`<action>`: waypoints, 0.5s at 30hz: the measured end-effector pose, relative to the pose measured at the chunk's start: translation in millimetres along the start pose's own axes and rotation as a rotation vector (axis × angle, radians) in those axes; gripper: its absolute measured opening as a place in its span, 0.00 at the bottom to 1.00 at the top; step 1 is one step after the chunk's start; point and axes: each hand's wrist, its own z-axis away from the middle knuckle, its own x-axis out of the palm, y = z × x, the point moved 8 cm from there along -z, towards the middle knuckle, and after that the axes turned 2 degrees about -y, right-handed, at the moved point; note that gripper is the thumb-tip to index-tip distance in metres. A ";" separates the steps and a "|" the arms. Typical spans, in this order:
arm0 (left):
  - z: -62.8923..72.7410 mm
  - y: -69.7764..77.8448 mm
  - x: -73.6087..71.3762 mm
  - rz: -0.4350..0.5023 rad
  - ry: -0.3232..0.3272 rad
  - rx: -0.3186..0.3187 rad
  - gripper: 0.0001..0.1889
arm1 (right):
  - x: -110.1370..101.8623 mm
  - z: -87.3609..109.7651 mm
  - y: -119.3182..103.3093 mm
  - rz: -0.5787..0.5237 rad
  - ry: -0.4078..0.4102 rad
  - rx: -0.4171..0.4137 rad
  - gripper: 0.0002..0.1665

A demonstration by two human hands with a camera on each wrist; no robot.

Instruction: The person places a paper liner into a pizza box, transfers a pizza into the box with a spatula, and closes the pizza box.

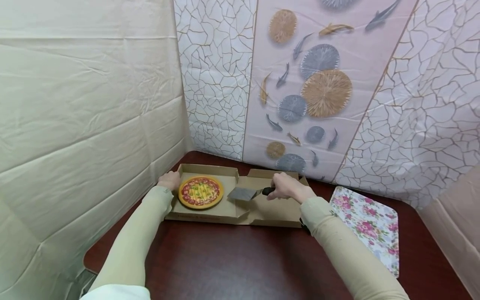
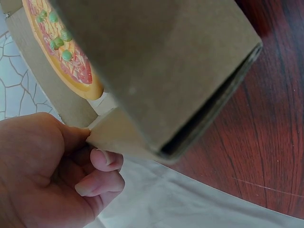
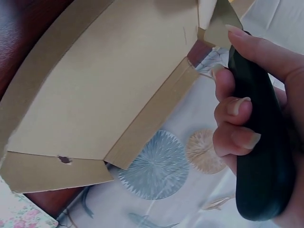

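A cardboard pizza box (image 1: 221, 218) lies opened flat on the dark red table, its lid (image 1: 270, 212) folded out to the right. Inside the left half sits a round pizza (image 1: 201, 192) with a yellow rim and green bits on top. My left hand (image 1: 169, 180) pinches the box's left side wall (image 2: 121, 133) between thumb and curled fingers. The right hand (image 1: 286, 186) grips the black handle (image 3: 259, 142) of a pizza server. Its flat metal blade (image 1: 241, 193) points left, over the fold between the two halves and apart from the pizza.
To the right, a flower-patterned board or mat (image 1: 369, 227) lies on the table (image 1: 225, 258). Pale cloth walls (image 1: 93, 104) stand to the left and right, and a patterned backdrop (image 1: 213, 83) hangs behind the table.
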 end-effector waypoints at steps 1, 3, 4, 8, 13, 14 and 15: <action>-0.3 -0.2 -0.5 -0.001 0.003 -0.002 0.17 | -0.2 0.4 1.5 -0.006 0.007 0.000 0.14; -0.1 0.0 -1.6 -0.005 0.007 -0.003 0.17 | -0.7 1.1 3.9 -0.010 0.029 -0.010 0.14; 0.1 0.3 -2.0 -0.005 0.009 -0.003 0.17 | -1.1 1.8 4.8 -0.008 0.042 -0.017 0.14; 0.1 1.5 -2.2 -0.004 0.013 -0.001 0.17 | -1.6 3.8 10.6 -0.003 0.092 -0.028 0.16; -2.9 0.5 -0.1 -0.003 0.007 0.004 0.17 | -2.1 7.6 19.0 -0.038 0.154 -0.025 0.16; -3.3 0.2 0.0 0.000 0.006 0.002 0.17 | -2.4 8.3 20.8 -0.041 0.169 -0.026 0.17; -3.4 -0.2 -0.1 0.001 0.002 0.002 0.17 | -2.7 9.1 22.6 -0.045 0.183 -0.026 0.17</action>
